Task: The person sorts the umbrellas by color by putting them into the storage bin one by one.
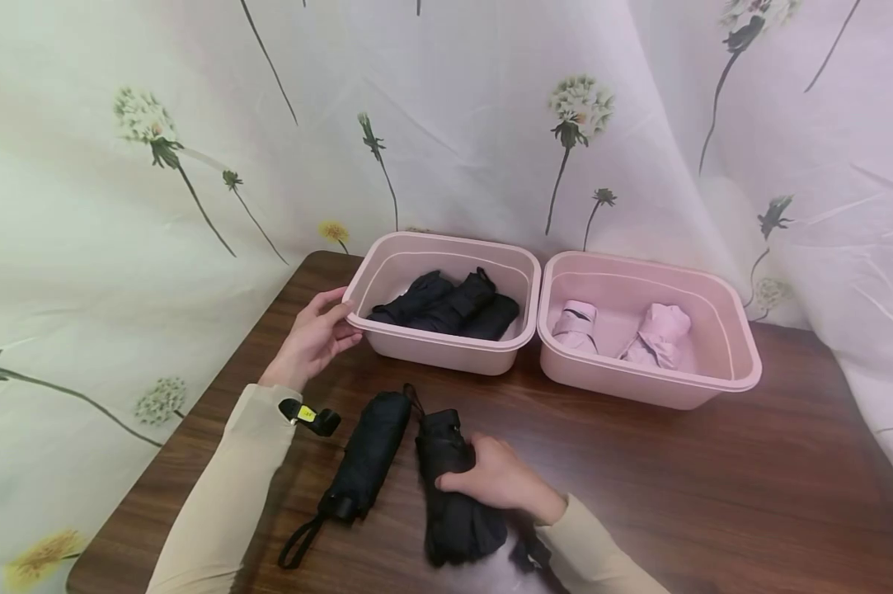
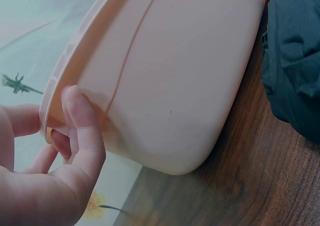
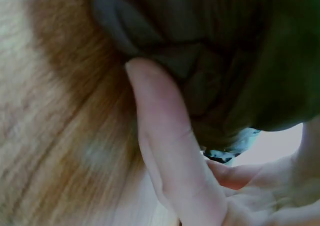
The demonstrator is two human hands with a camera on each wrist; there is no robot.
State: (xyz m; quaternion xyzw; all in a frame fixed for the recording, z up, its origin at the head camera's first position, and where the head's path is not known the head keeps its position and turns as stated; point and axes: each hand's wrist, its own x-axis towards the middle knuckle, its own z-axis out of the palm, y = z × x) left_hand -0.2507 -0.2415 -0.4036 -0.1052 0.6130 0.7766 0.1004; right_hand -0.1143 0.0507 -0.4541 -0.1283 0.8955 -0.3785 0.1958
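My left hand grips the rim of the left pink bin at its near left corner. In the left wrist view, the fingers curl about that rim. Several folded black umbrellas lie inside this bin. On the table in front of it, my right hand holds a folded black umbrella around its middle, thumb across the top. A second folded black umbrella lies just to its left, its wrist strap toward the near edge. The right wrist view is blurred, with dark cloth beside a finger.
A second pink bin stands close against the first on the right, with two folded pink umbrellas in it. Both bins sit at the back of the brown wooden table, before a flower-printed cloth.
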